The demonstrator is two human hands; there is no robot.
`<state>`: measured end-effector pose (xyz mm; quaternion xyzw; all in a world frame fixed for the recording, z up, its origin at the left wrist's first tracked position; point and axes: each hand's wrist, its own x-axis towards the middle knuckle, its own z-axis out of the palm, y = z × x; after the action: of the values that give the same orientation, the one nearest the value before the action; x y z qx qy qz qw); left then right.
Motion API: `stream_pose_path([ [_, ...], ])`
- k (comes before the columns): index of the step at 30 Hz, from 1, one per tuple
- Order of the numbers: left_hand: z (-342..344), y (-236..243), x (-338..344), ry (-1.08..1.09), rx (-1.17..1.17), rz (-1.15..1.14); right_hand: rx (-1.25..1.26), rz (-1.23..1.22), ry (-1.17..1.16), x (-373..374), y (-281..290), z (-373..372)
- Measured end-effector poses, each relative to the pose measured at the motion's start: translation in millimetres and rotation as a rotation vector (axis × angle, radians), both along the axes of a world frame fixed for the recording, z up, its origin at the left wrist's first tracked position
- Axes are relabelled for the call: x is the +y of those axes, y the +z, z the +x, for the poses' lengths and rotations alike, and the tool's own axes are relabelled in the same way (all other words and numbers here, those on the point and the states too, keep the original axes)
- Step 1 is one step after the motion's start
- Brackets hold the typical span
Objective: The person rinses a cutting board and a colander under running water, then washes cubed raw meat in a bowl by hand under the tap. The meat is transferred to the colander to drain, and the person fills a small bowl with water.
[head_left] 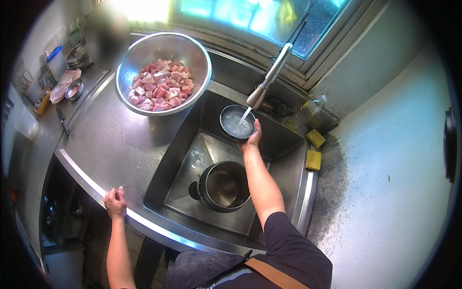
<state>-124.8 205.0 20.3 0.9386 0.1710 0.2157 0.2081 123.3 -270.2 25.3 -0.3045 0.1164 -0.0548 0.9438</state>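
Note:
Water runs from the faucet (259,95) into a small metal bowl (230,121), which holds churning water. My right hand (252,137) grips that bowl by its near right side, above the sink. At the counter's front edge (86,182), my left hand (115,202) is curled over the rim with the thumb up. Down in the sink (185,169) stands a dark-handled pot (225,187). A large metal colander (198,91) on the counter's far side contains many chunks of raw pink meat (161,85).
Two yellow sponges (314,160) lie on the sink's right ledge, near a clear bottle (308,111). Along the left counter are a knife (62,120), a small bowl (74,89), a slab of meat (66,85) and a blue-lidded container (56,60). A wall rises at right.

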Motion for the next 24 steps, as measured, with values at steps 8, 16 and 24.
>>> stream_pose_path([
  [8, -0.1, 0.2, 1.5, -0.005, 0.004, 0.007, -0.015, 0.023, 0.027, 2.3, 7.1, -8.9],
  [16, -1.5, 3.5, 3.6, -0.018, 0.069, -0.019, 0.100, -0.022, 0.034, -12.4, -1.8, -50.9],
  [24, -4.8, -1.6, 11.4, -0.113, 0.134, -0.076, 0.331, -0.589, -0.051, -67.6, -48.6, -157.7],
])
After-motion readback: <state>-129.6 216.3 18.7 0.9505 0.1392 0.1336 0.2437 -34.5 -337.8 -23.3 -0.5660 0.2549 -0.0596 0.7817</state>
